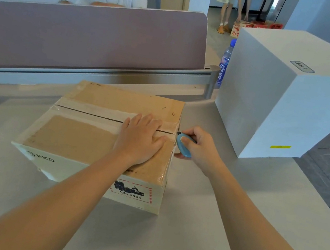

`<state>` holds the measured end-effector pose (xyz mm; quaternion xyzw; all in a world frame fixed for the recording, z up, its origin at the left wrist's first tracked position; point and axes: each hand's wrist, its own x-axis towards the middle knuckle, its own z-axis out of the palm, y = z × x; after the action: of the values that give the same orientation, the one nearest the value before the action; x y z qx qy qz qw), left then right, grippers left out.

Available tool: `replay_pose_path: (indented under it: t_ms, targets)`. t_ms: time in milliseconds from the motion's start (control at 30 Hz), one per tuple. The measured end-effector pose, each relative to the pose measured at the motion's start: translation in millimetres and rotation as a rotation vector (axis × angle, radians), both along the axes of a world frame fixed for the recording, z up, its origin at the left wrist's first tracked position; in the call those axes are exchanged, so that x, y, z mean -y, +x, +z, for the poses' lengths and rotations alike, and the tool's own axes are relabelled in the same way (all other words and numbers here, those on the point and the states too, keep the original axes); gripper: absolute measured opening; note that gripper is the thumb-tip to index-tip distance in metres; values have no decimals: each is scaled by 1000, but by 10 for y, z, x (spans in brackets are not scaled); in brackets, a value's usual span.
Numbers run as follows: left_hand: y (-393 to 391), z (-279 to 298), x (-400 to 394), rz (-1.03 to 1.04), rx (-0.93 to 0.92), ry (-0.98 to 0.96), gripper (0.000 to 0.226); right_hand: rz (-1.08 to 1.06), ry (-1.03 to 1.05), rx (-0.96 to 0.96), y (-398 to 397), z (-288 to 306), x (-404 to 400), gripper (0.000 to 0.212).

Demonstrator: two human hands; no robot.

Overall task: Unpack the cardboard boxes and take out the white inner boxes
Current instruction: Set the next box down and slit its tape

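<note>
Sitting on the gray table (199,215) in front of me is a big white box (287,104), off to my right and well apart from my hands. A brown cardboard box (85,134) lies closer, right in the middle. It is still shut, with clear tape (97,110) along the top and a dark line running down the seam. My left hand (140,140) lies flat on the top of the cardboard box, fingers straight, pressing down near its right edge. My right hand (197,146) is curled round a small blue cutter (183,144), with my thumb on top of it. The dark tip of the cutter is at the right end of the seam, and I think it touches the tape, but it is too small to be sure. Behind the white box stands a blue bottle (225,63), partly hidden, beside the pink desk wall (87,36)
</note>
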<state>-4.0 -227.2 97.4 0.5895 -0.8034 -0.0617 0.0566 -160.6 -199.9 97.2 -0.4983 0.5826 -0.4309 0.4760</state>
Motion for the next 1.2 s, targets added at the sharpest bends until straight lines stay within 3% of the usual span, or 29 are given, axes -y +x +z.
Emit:
replay_pose_path:
  t_ms: [167,633,1200]
  targets:
    - [6,-20,8,-14,-6,-15,52,-30,-17,136,49,-28,-77,19]
    - [0,-13,4,-31,2,-47,50,-42,-42,202,87,-117,-170,9]
    - [31,-51,51,-47,-27,-56,50,-4,-72,268,113,-199,-302,19]
